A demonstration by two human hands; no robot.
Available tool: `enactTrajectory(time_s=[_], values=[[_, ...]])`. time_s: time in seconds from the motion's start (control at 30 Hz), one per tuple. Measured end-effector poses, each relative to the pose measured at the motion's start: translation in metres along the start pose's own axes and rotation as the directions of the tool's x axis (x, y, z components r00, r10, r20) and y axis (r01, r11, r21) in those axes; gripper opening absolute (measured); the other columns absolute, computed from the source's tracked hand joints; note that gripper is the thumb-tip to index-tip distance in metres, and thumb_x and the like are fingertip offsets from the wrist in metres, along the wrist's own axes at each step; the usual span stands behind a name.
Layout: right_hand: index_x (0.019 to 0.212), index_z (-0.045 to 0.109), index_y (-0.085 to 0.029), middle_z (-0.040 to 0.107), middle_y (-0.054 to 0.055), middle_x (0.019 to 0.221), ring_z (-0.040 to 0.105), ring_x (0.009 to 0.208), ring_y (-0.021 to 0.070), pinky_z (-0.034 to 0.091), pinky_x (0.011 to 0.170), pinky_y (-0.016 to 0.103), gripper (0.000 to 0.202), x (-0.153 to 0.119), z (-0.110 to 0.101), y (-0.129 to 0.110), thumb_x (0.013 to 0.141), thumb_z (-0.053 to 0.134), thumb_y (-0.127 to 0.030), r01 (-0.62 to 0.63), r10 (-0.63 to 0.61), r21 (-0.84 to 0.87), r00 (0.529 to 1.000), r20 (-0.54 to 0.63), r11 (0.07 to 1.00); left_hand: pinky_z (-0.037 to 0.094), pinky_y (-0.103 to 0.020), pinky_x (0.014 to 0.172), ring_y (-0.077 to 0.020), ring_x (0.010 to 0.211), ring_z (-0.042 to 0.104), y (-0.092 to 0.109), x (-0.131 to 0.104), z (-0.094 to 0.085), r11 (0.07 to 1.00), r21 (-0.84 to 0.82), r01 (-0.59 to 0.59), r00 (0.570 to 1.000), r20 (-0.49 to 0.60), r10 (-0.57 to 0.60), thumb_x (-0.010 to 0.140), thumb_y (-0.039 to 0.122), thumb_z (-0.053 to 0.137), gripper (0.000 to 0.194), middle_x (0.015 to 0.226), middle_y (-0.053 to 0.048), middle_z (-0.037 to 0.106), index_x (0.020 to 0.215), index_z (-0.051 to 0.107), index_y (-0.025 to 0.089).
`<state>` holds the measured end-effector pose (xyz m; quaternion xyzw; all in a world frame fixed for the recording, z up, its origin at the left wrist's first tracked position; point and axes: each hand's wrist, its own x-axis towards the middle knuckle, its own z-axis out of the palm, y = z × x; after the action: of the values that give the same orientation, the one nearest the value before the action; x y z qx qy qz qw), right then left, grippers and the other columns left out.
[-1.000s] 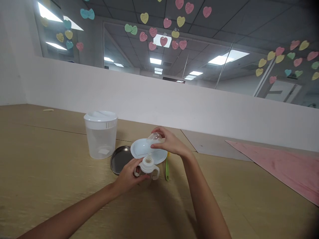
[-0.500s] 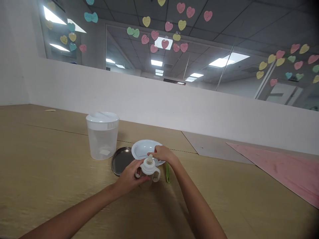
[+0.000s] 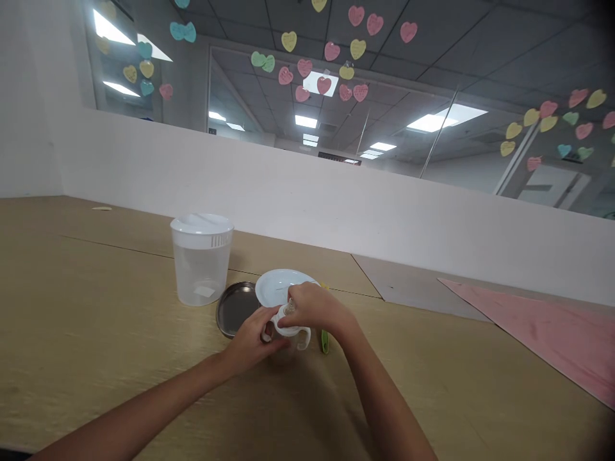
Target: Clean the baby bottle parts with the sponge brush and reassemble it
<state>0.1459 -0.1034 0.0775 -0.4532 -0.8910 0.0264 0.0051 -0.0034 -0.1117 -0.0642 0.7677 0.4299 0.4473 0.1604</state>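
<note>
A baby bottle (image 3: 303, 339) with a white collar, a clear teat and two white side handles is near the middle of the view. Around its left side my left hand (image 3: 257, 338) is closed, thumb across the front. My right hand (image 3: 312, 306) reaches over from the right, its fingers closed on the collar beside the teat and hiding part of the top. Just behind both hands lies a pale blue-white plate (image 3: 273, 288), partly covered by my right hand. A green handle (image 3: 325, 342) pokes out below my right wrist.
Left of the plate sits a dark metal tray (image 3: 233, 309). Behind it stands a translucent bucket with a white lid (image 3: 202, 259). A pink sheet (image 3: 538, 326) covers the table's right side. A white wall (image 3: 298, 198) closes off the back, with glass above.
My right hand has come down from behind the teat onto the bottle's collar, its fingers now closed there. My left hand keeps its hold. The view has shifted slightly.
</note>
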Motion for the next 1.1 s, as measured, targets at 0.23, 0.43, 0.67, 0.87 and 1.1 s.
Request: enactTrajectory(time_s=[0.23,0.43,0.67,0.87,1.1], values=[[0.095,0.057,-0.021,0.060,0.002,0.092,0.053,0.082,0.0149,0.035,0.059,0.021,0.037,0.006,0.001,0.022,0.059,0.066,-0.017,0.235,-0.245,0.129,0.968,0.063,0.963,0.046,-0.027,0.064,-0.0139,0.068,0.054,0.001,0.001,-0.001,0.994,-0.091,0.064,0.997,0.045,-0.060,0.072,0.046,0.062,0.060,0.090,-0.003,0.059,0.125,0.046,0.022],[0.087,0.058,-0.020,0.060,0.000,0.086,0.051,0.072,0.0119,0.034,0.055,0.020,0.028,0.007,-0.002,0.026,0.070,0.062,-0.042,0.176,-0.179,0.329,0.984,-0.020,0.928,0.046,-0.026,0.065,-0.0130,0.068,0.053,0.000,0.000,0.001,0.992,-0.085,0.094,0.996,0.008,-0.093,0.071,0.044,0.063,0.069,0.098,-0.004,0.059,0.131,0.038,0.021],[0.071,0.060,-0.016,0.059,-0.001,0.067,0.049,0.060,0.0096,0.034,0.051,0.020,0.015,0.009,-0.004,0.027,0.073,0.058,-0.031,0.171,-0.144,0.342,0.984,-0.102,0.924,0.047,-0.027,0.070,-0.0119,0.069,0.051,0.006,0.000,-0.001,0.991,-0.103,0.082,0.996,0.026,-0.080,0.073,0.042,0.062,0.068,0.102,-0.004,0.058,0.132,0.035,0.023],[0.081,0.067,-0.018,0.066,0.002,0.086,0.058,0.082,0.0135,0.043,0.073,0.025,0.016,-0.001,-0.017,0.033,0.075,0.052,-0.016,0.314,-0.233,0.436,0.945,-0.231,0.843,0.049,-0.029,0.073,-0.0145,0.077,0.056,0.006,-0.001,-0.003,0.986,-0.130,0.102,0.995,0.035,-0.098,0.072,0.039,0.065,0.072,0.110,-0.005,0.058,0.132,0.028,0.024],[0.087,0.066,-0.018,0.066,0.004,0.093,0.059,0.085,0.0141,0.045,0.079,0.029,0.017,-0.008,-0.029,0.039,0.075,0.056,-0.024,0.294,0.057,0.610,0.871,-0.488,0.736,0.049,-0.031,0.078,-0.0205,0.096,0.055,0.001,-0.001,0.000,0.996,-0.080,0.028,0.999,-0.037,-0.031,0.071,0.043,0.065,0.071,0.124,-0.011,0.049,0.131,0.031,0.021]])
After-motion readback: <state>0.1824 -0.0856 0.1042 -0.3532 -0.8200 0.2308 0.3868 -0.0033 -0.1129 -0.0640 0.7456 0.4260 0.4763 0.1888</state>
